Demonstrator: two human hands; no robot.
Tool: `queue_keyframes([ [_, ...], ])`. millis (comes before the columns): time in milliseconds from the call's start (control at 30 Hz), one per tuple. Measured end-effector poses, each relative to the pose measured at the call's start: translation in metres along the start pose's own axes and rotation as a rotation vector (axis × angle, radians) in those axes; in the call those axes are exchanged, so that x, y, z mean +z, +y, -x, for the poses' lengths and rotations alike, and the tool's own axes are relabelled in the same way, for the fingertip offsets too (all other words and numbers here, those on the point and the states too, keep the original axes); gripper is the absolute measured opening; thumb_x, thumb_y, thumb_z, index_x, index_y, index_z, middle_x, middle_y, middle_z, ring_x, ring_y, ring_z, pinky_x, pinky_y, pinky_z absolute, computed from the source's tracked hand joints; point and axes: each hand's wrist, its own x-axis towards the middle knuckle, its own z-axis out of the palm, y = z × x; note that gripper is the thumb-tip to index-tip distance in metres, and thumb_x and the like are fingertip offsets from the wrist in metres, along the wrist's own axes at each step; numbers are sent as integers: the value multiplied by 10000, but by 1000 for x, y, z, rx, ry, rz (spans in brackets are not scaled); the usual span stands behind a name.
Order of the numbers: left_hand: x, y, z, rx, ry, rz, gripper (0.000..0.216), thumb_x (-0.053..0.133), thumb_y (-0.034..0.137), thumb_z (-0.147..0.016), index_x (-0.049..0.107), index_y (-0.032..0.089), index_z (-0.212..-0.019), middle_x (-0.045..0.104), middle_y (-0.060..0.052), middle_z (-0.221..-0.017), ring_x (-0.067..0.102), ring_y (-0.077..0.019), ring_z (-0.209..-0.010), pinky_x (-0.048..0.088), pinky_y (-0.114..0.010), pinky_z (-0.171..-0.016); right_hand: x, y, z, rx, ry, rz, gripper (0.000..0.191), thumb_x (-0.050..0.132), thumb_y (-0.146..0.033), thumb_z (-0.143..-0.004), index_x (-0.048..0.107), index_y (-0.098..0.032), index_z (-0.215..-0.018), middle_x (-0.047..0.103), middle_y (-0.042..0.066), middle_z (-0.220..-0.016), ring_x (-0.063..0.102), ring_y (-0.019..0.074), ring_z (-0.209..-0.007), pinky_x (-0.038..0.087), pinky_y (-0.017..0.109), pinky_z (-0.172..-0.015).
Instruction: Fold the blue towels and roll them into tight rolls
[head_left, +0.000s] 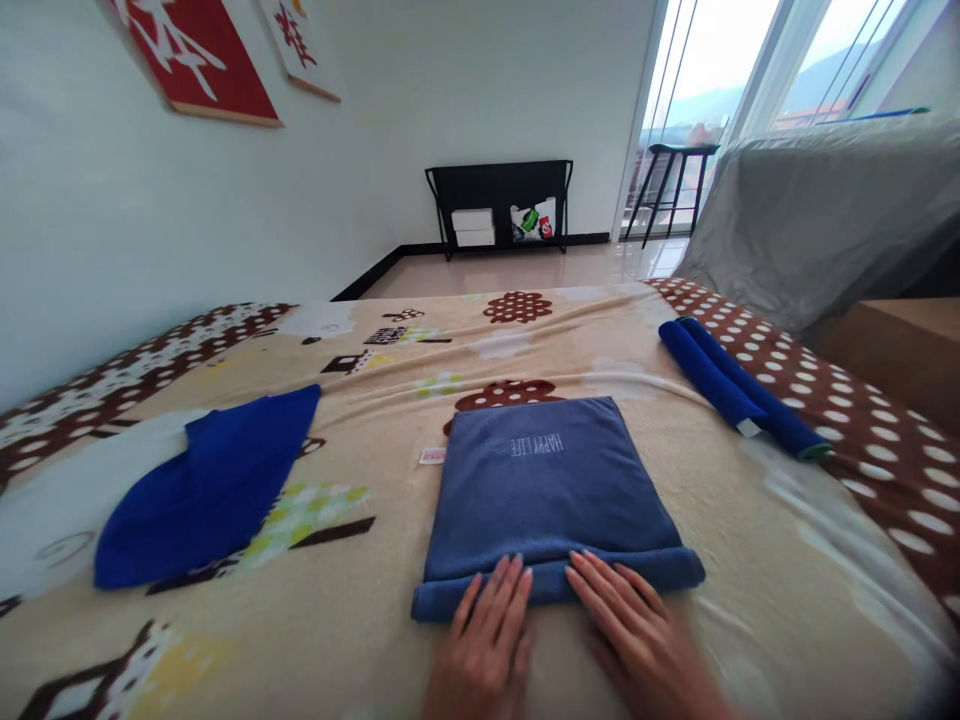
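A grey-blue towel [547,500] with "HAPPY LIFE" stitched on it lies flat before me, the lettering upside down from my side. Its near edge is rolled into a thin tube [551,585]. My left hand [486,635] rests on the left half of that roll, fingers stretched out and flat. On the right half lies my right hand [626,625], its fingers likewise extended over the roll. Neither hand has its fingers wrapped around the towel. A small white label [433,456] sticks out at the towel's left side.
A patterned blanket [360,620] covers the bed. Bright blue cloth [210,490] lies loosely folded at left; rolled blue cloth [709,375] with a white tag lies at right. Beyond stand a black rack [499,180], a stool [682,150] and a sheet-covered piece [832,200].
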Motion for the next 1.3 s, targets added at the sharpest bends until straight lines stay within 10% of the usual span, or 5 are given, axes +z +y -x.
queue_keyframes([
  [133,-7,-30,30,-81,-16,-87,506,499,235,-903,511,125,-1397,603,-80,-1391,449,-168,-1376,95,-395,-1249,-8,32,36,92,-11,59,552,516,-304,-937,442,-126,-1454,467,62,-1487,413,185,-1389,225,361,-1192],
  [667,0,-15,-8,-185,18,-45,507,490,274,-928,483,180,-1426,585,-85,-1411,509,-216,-1323,14,-466,-1225,0,24,12,223,82,49,412,534,-336,-960,568,-169,-1335,591,57,-1368,523,229,-1299,345,434,-1101],
  [867,1,-15,-20,-98,-58,38,550,498,314,-940,412,230,-1477,560,-40,-1445,512,-161,-1322,363,-311,-1091,6,25,3,248,-8,1,439,497,-407,-986,533,-209,-1376,616,33,-1339,591,183,-1211,402,383,-1032],
  [1067,0,-21,-18,-156,-29,-70,543,495,247,-929,428,187,-1464,522,-71,-1474,478,-209,-1358,219,-426,-1189,4,16,-8,236,25,57,476,518,-402,-968,531,-176,-1386,510,66,-1451,466,236,-1355,330,445,-1118],
  [1300,4,-34,-12,-140,-142,21,601,496,380,-952,325,254,-1515,535,-44,-1466,508,-174,-1332,411,-339,-1059,13,38,-5,234,-83,49,601,462,-467,-988,344,-217,-1521,454,60,-1497,466,195,-1356,399,400,-1077],
])
